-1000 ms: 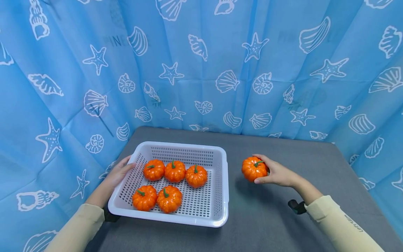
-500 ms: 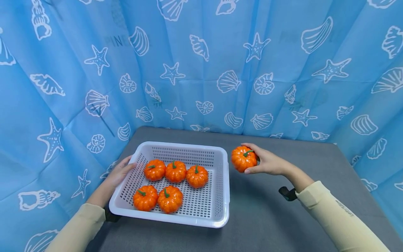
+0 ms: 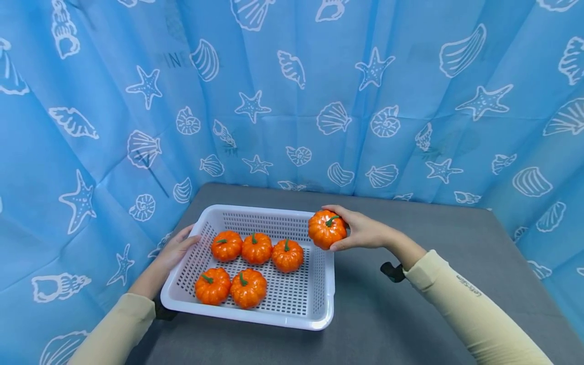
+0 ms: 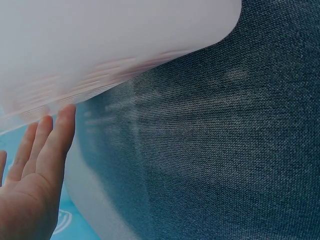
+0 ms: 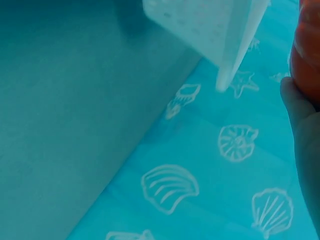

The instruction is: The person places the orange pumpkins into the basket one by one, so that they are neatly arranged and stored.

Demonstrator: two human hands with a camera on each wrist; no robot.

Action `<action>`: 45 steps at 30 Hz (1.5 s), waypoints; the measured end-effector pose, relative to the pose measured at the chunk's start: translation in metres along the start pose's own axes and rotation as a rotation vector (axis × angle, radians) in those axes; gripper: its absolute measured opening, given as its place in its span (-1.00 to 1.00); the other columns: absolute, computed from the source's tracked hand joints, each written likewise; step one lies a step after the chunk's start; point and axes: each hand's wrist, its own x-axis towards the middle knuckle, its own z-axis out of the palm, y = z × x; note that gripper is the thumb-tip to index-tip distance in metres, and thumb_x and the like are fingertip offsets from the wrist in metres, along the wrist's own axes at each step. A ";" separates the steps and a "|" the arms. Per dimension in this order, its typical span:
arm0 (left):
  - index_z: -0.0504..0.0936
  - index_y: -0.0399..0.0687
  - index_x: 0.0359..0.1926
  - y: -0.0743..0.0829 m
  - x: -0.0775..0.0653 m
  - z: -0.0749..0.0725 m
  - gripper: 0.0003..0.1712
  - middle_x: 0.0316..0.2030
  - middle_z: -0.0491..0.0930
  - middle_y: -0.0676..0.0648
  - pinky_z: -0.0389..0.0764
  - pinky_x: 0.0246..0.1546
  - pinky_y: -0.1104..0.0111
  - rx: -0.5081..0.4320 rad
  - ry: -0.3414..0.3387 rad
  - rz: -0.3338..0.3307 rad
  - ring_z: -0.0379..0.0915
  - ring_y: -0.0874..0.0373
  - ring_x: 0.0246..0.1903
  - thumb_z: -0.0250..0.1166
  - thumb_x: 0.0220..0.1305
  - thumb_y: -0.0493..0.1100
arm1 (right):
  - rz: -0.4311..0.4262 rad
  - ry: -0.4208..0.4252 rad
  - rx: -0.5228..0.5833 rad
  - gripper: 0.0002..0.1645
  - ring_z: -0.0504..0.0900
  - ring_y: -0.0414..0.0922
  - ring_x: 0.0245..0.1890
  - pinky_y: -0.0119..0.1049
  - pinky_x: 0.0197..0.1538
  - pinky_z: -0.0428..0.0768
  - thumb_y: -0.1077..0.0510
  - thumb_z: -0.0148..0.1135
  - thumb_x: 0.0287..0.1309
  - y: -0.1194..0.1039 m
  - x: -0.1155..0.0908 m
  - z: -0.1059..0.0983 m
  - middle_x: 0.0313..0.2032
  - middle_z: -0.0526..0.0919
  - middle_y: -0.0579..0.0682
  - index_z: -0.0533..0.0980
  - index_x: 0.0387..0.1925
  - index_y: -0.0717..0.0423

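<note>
An orange pumpkin (image 3: 327, 229) with a green stem is in my right hand (image 3: 360, 229), gripped between thumb and fingers. It is over the right rim of a white perforated plastic basket (image 3: 246, 318). In the right wrist view, part of that pumpkin (image 5: 306, 55) shows at the right edge beside the thumb. My left hand (image 3: 175, 249) rests on the basket's left side. The left wrist view shows its fingers (image 4: 62, 130) stretched straight, tips touching the basket wall (image 4: 125, 30). Inside the basket sit several similar pumpkins (image 3: 246, 289), in two rows.
The basket stands on a dark grey table (image 3: 438, 243), towards its left side. A blue curtain (image 3: 292, 126) with white shells and starfish hangs behind the table and along both sides. Dark straps (image 3: 393, 272) are at the wrists.
My right hand has carried the pumpkin leftward and slightly up, from above the table to over the basket's right rim. My left hand stays at the basket, and the basket has not moved.
</note>
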 end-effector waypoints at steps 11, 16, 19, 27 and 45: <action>-0.14 0.24 0.49 0.003 0.000 0.003 -0.16 0.28 0.28 -0.34 0.64 -0.14 -0.02 0.025 0.010 -0.010 0.58 -0.08 -0.03 0.04 0.35 0.24 | -0.085 -0.123 0.005 0.10 0.44 -0.03 0.11 -0.08 0.14 0.54 -0.02 0.46 -0.06 -0.015 0.026 0.020 0.22 0.37 0.02 0.04 0.41 0.07; -0.13 0.26 0.49 0.001 0.000 0.003 -0.17 0.28 0.29 -0.32 0.65 -0.15 -0.01 0.026 0.015 -0.016 0.58 -0.07 -0.03 0.04 0.35 0.24 | -0.105 -0.185 0.014 0.11 0.42 -0.04 0.12 -0.13 0.14 0.55 -0.01 0.46 -0.05 -0.020 0.035 0.031 0.25 0.31 0.02 0.03 0.42 0.10; -0.13 0.27 0.48 0.001 0.001 0.003 -0.17 0.28 0.29 -0.32 0.65 -0.16 -0.01 0.028 0.018 -0.024 0.58 -0.07 -0.03 0.04 0.34 0.25 | -0.102 -0.214 0.006 0.10 0.40 -0.05 0.14 -0.13 0.17 0.52 0.00 0.47 -0.06 -0.022 0.039 0.038 0.26 0.30 0.01 0.05 0.41 0.07; -0.14 0.25 0.49 0.001 0.002 0.002 -0.18 0.28 0.29 -0.33 0.65 -0.15 -0.01 0.029 0.009 -0.013 0.58 -0.07 -0.03 0.03 0.35 0.24 | -0.057 -0.280 -0.055 0.08 0.39 -0.16 0.12 -0.20 0.18 0.50 -0.04 0.51 -0.14 -0.023 0.046 0.057 0.23 0.33 -0.13 0.11 0.38 -0.08; -0.09 0.25 0.48 -0.002 0.002 0.000 -0.21 0.26 0.31 -0.31 0.64 -0.14 -0.01 0.008 0.018 -0.014 0.59 -0.06 -0.04 0.04 0.36 0.21 | -0.022 -0.476 -0.256 0.11 0.34 -0.23 0.16 -0.19 0.31 0.35 -0.09 0.53 -0.19 -0.019 0.056 0.086 0.26 0.32 -0.17 0.15 0.39 -0.14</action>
